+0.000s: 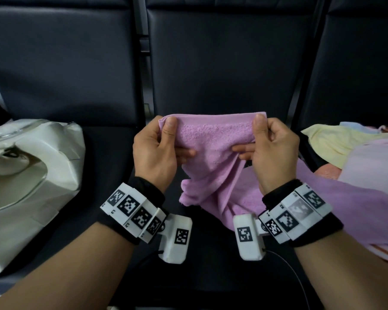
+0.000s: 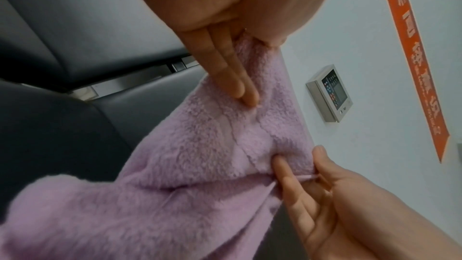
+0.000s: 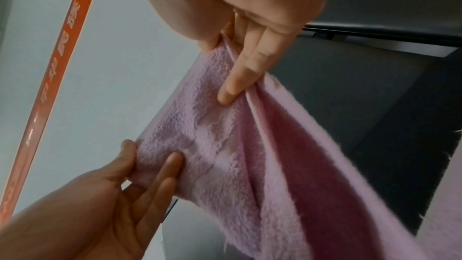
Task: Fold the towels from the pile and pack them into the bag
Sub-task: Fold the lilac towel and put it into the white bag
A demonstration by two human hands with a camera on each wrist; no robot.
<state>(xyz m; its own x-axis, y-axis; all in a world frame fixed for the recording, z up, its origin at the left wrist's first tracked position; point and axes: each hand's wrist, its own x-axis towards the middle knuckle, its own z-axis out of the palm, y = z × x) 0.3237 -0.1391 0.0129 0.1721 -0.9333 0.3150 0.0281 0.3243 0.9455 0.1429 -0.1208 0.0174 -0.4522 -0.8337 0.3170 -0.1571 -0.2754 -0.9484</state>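
A pink towel (image 1: 213, 139) is held up over the middle black seat, its top edge stretched between my hands. My left hand (image 1: 159, 148) pinches the left corner, thumb in front and fingers behind. My right hand (image 1: 271, 148) pinches the right corner the same way. The rest of the towel (image 2: 175, 175) hangs down and trails right, under my right wrist. In the right wrist view the towel (image 3: 225, 135) spans both hands. A cream bag (image 1: 29, 175) lies open on the left seat. The pile of towels (image 1: 349, 151), yellow, pale blue and pink, lies on the right seat.
Black padded seat backs (image 1: 222, 59) rise behind the towel, with metal frame gaps (image 1: 143, 48) between seats. A cable (image 1: 293, 271) runs from the right wrist camera. On the wall are a control panel (image 2: 330, 94) and an orange banner (image 2: 412, 56).
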